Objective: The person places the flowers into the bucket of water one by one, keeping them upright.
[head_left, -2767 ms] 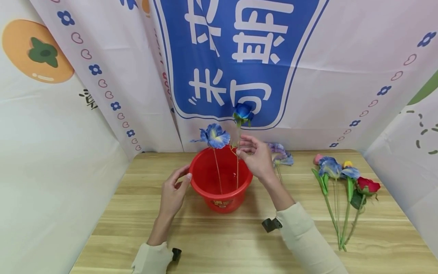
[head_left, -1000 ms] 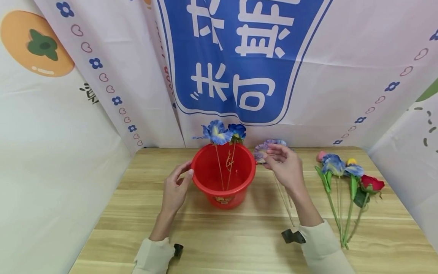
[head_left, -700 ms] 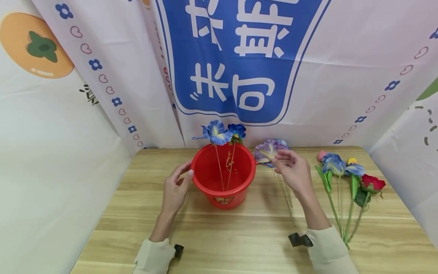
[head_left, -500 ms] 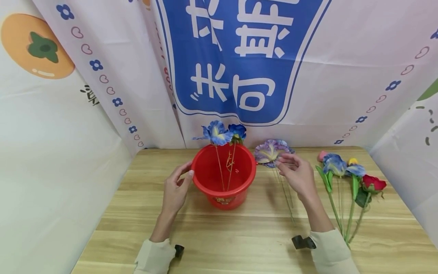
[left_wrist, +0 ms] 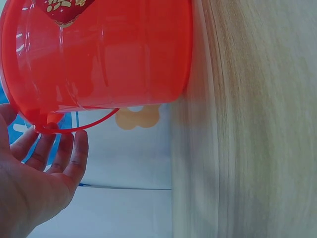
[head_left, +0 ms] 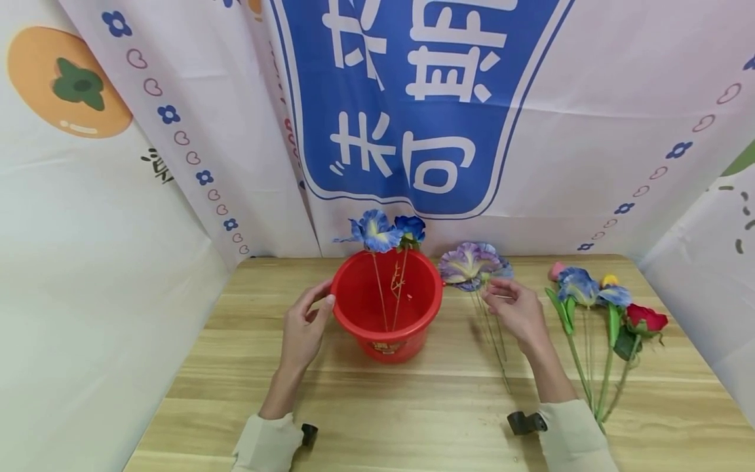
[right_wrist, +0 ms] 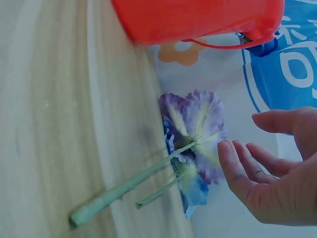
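Note:
A red bucket (head_left: 386,341) stands upright on the table, holding a blue iris-like flower (head_left: 375,232) and a blue rose (head_left: 409,231). Fingertips of my left hand (head_left: 302,328) touch the bucket's rim on its left side. In the left wrist view the left hand (left_wrist: 42,173) has spread, slightly bent fingers beside the bucket's thin handle (left_wrist: 81,128). To the right lie a purple flower (head_left: 468,262) and a blue one partly under it. My right hand (head_left: 516,308) hovers near their stems. The right wrist view shows its fingers (right_wrist: 235,171) and thumb apart, with nothing between them.
Farther right on the table (head_left: 366,406) lies a group of flowers: a blue iris-like one (head_left: 578,286), a red rose (head_left: 646,319), a pink bud and a yellow bud. Printed cloth (head_left: 566,164) hangs along the back and sides.
The blue rose, held by my right hand earlier, now stands in the bucket. That hand has moved right to the purple flower's stems. My left hand has stayed at the rim.

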Demonstrator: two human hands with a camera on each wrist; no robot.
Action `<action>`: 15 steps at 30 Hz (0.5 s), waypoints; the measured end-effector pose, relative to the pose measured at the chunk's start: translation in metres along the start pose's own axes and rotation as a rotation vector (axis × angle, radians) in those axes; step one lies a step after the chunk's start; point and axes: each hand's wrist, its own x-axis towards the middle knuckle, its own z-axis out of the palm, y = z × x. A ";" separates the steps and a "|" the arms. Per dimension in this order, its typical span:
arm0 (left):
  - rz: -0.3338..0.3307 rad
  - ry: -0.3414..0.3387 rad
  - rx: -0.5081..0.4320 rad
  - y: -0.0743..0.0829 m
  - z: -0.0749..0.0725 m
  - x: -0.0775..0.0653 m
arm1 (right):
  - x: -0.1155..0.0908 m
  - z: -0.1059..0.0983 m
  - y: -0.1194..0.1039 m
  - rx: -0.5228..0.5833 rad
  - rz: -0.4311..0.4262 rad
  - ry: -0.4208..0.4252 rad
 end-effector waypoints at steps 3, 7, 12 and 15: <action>-0.004 0.000 -0.001 0.001 -0.001 0.000 | 0.002 0.000 0.004 -0.012 0.010 -0.017; -0.009 0.002 -0.002 0.001 -0.001 0.000 | 0.005 -0.001 0.011 -0.003 0.028 -0.060; -0.012 -0.003 0.003 0.001 -0.001 0.000 | 0.009 -0.003 0.019 0.036 0.061 -0.101; -0.012 -0.004 0.002 0.001 0.000 0.000 | 0.011 -0.005 0.024 0.061 0.079 -0.115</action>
